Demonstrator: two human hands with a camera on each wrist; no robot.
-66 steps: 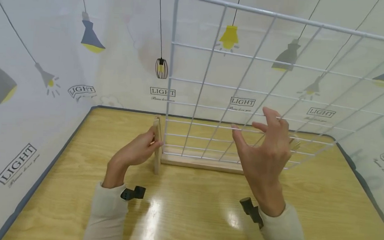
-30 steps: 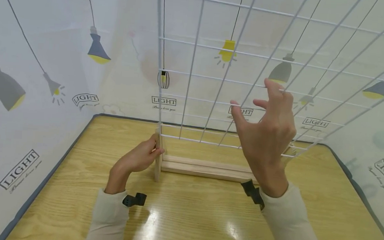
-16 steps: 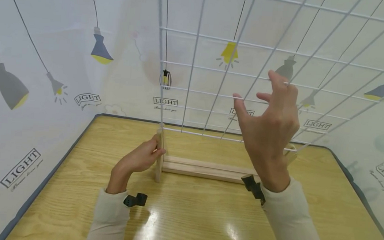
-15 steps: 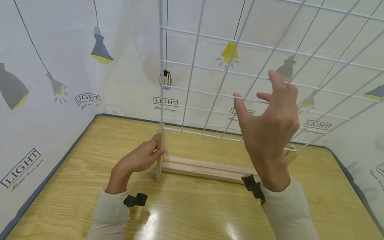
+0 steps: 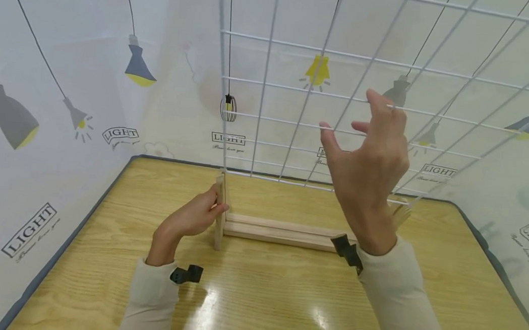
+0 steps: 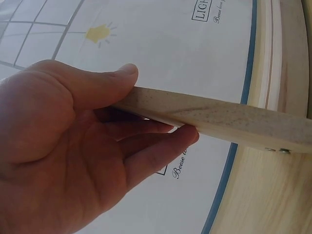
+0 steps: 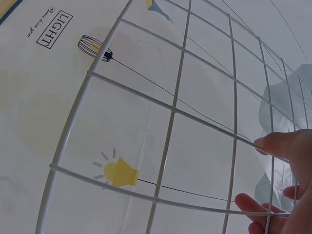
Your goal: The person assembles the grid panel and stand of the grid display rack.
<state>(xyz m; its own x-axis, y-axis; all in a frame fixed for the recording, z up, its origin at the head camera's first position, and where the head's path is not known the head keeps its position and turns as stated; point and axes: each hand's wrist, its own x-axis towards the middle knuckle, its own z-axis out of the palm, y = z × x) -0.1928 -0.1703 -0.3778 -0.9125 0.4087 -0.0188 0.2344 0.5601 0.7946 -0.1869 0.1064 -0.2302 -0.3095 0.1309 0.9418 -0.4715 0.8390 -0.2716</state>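
Observation:
My left hand [image 5: 191, 213] pinches the upright wooden end piece [image 5: 219, 212] of a low wooden stand. In the left wrist view, the thumb lies on one side of this board [image 6: 214, 114] and the fingers on the other. A long wooden rail [image 5: 283, 232] runs right from it along the table. My right hand [image 5: 371, 166] holds up a white wire grid panel [image 5: 301, 112], fingers hooked among its wires. The panel's bottom edge is above the rail, near the tops of the end pieces. The far right end piece [image 5: 401, 209] is partly hidden by my right wrist.
The stand rests on a light wood-grain table [image 5: 274, 297]. White wall sheeting [image 5: 178, 94] printed with lamps surrounds the table at the back and sides, with a dark blue border along its foot. Small black devices sit at both cuffs.
The wire grid panel has risen from down at the rail to the end pieces' tops, my right hand rising with it. My left hand keeps its pinch on the end piece.

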